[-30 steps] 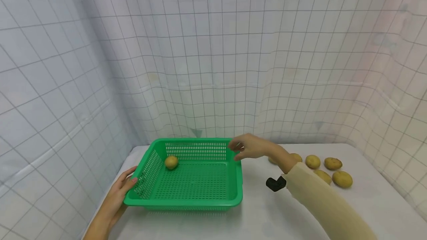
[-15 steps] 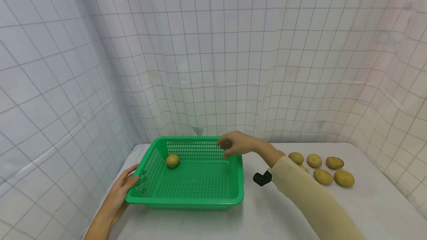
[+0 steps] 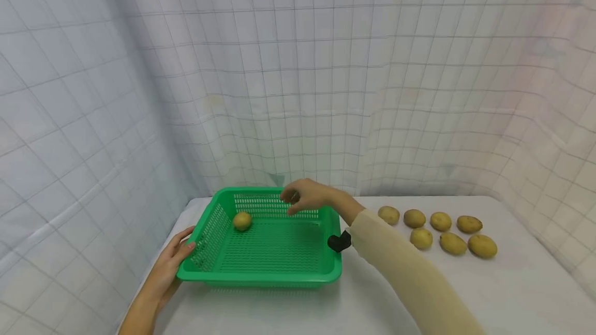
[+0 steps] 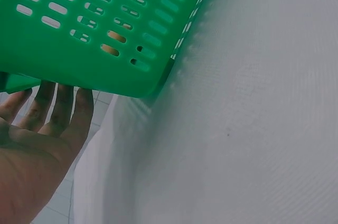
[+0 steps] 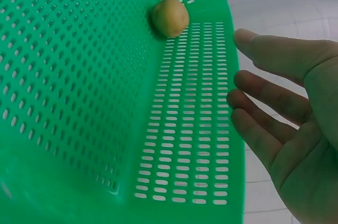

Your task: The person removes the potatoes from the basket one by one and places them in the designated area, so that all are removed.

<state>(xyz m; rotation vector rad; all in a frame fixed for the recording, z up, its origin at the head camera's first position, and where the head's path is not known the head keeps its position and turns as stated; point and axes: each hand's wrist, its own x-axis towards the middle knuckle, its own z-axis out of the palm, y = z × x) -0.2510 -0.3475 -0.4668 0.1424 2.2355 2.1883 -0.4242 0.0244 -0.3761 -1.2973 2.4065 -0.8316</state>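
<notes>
A green plastic basket [image 3: 261, 276] with slotted walls stands on the white table. One potato [image 3: 242, 221] lies inside, near its back left corner; the right wrist view also has this potato [image 5: 170, 18]. My left hand [image 3: 163, 270] holds the basket's left rim, thumb on top and fingers beneath. In the left wrist view, the fingers of that hand [image 4: 42, 134] touch the rim's underside. Above the back of the basket hovers my right hand [image 3: 307, 195], fingers loosely bent and nothing between them. Seen from the right wrist, its fingertips [image 5: 240, 78] appear beside the rim.
Several potatoes lie in two rows on the right of the table, among them a back-row potato [image 3: 414, 218] and a front-row potato [image 3: 452, 243]. A black device [image 3: 339, 242] sits at the right wrist. Grid-patterned white curtains [image 3: 298, 92] surround the table.
My right hand has moved left, from the basket's right back corner to over its back side. More of the potatoes on the right are uncovered. My left hand stays on the rim.
</notes>
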